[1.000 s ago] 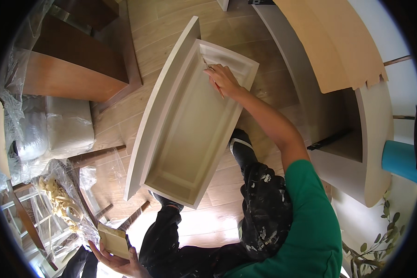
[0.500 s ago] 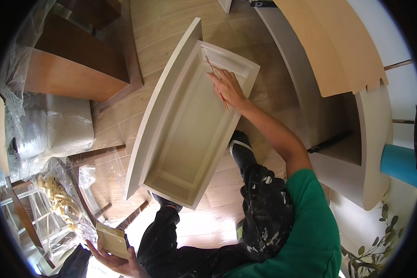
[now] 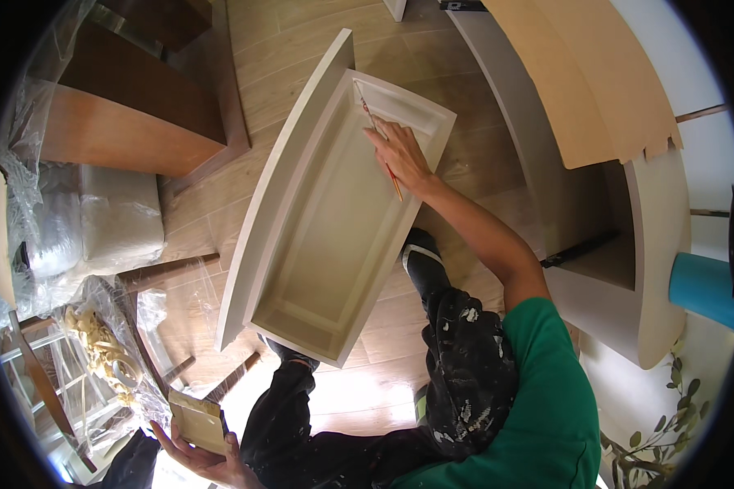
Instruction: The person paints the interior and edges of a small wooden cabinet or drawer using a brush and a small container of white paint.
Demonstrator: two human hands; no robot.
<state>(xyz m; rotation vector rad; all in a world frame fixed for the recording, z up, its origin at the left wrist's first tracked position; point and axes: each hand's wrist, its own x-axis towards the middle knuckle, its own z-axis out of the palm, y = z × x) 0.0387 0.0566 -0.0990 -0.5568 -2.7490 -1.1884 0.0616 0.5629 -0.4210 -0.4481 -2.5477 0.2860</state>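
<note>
A pale cream drawer [image 3: 326, 232] with a long front panel [image 3: 285, 187] rests at a slant before me. My right hand [image 3: 401, 155] reaches over its far end, closed around a thin paintbrush [image 3: 395, 184] with a reddish-orange handle. The brush tip points to the far inside corner, close to the drawer wall; whether it touches cannot be made out. At the lower left, my left hand [image 3: 208, 468] holds a small yellowish rectangular container [image 3: 197, 422] from below, its fingers around the sides. What lies inside the container is unclear.
On the right stands a curved grey cabinet [image 3: 661, 269] with an open bay and brown cardboard [image 3: 575, 90] over it. Brown wooden furniture [image 3: 130, 130] and plastic-wrapped bundles [image 3: 122, 216] crowd the left. A leafy plant [image 3: 665, 432] is at the lower right; my legs are below the drawer.
</note>
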